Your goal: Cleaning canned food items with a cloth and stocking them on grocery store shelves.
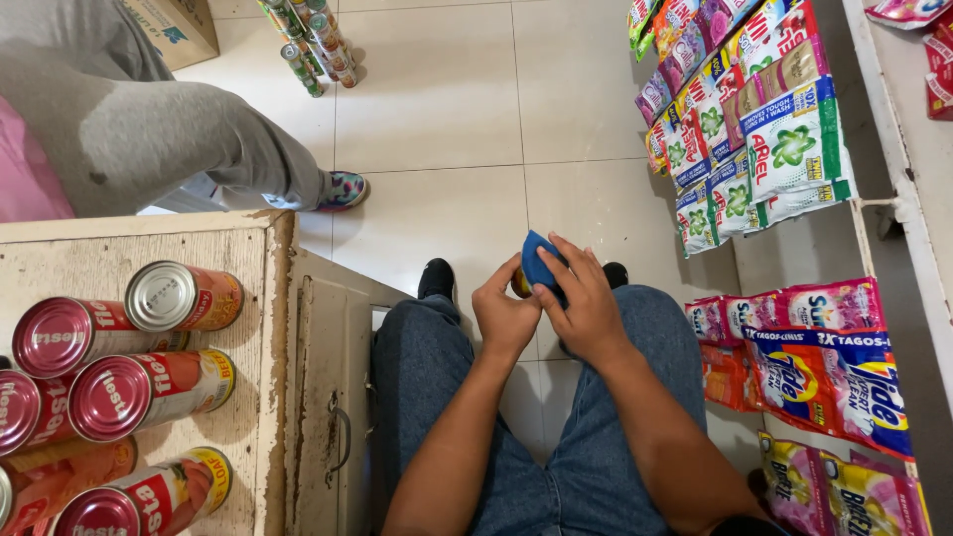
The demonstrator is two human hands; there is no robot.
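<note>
My left hand (504,316) grips a small can (520,283), mostly hidden, with only a yellow and red edge showing. My right hand (586,303) presses a blue cloth (539,261) over the top of that can. Both hands meet above my knees in blue jeans, over a pale tiled floor. My black shoes show just beyond the hands.
Several red-labelled cans (149,387) lie on their sides on a worn wooden counter (273,328) at left. Another person in grey trousers (169,139) stands at upper left. Hanging strips of coloured sachets (764,129) fill the right. More cans (318,45) stand on the floor.
</note>
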